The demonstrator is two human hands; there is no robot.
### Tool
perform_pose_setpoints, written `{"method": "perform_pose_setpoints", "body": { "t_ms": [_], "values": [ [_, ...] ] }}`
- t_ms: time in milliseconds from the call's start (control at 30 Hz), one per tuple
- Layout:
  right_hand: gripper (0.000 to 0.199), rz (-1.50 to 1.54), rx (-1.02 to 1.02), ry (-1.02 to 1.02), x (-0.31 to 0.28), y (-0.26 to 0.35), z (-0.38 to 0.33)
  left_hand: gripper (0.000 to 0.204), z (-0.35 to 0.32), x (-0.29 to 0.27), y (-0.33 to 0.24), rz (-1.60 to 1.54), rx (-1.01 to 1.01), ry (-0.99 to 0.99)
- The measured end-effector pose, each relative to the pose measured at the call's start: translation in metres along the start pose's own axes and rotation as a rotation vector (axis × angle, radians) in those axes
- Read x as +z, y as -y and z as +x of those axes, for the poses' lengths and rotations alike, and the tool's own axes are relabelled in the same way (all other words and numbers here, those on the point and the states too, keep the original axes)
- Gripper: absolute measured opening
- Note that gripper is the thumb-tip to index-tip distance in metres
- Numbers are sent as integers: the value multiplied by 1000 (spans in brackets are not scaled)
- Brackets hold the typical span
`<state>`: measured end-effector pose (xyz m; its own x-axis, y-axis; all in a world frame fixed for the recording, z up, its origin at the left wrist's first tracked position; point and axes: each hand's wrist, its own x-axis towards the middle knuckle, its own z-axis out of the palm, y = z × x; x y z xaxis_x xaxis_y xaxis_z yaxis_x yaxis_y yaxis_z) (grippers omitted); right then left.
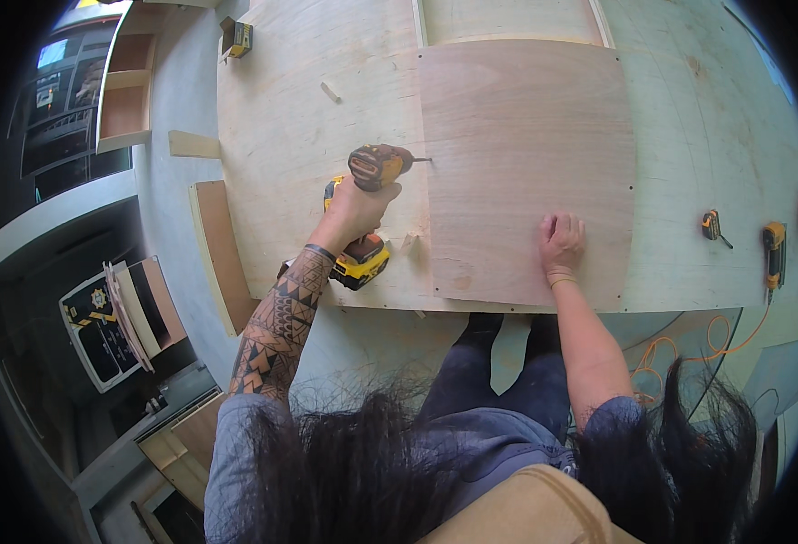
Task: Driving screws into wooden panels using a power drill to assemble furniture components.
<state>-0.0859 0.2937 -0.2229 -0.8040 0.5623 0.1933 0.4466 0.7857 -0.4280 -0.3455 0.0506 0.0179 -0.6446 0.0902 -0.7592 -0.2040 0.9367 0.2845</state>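
Note:
My left hand (360, 214) grips the handle of a yellow and brown cordless drill driver (377, 167), fingers wrapped round it. A yellow battery (362, 265) shows below the hand. The driver's thin bit points right, its tip at the left edge of a rectangular plywood panel (517, 118); whether it touches a screw is too small to tell. My right hand (562, 243) lies on the panel's lower right part, fingers stretched out and holding nothing. Small dark screw heads dot the panel's edges. Another yellow and black piece (331, 192) shows partly behind my left hand.
The panel lies on a large pale plywood table (326, 54). On its right are a small yellow-black tool (710, 225) and a yellow nailer-like tool (773, 254) with an orange hose (720, 349). A small open box (236, 38) and wood offcut (330, 92) lie far left.

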Motion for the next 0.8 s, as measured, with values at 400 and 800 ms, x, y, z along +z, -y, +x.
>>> {"method": "perform_pose_setpoints", "body": {
  "t_ms": [400, 800],
  "values": [
    [13, -33, -22, -43, 3, 3, 3, 32, 5, -2, 6, -178, -29, -36],
    [19, 692, 764, 158, -27, -8, -45, 31, -40, 62, 76, -401, 207, -193]
  ]
}}
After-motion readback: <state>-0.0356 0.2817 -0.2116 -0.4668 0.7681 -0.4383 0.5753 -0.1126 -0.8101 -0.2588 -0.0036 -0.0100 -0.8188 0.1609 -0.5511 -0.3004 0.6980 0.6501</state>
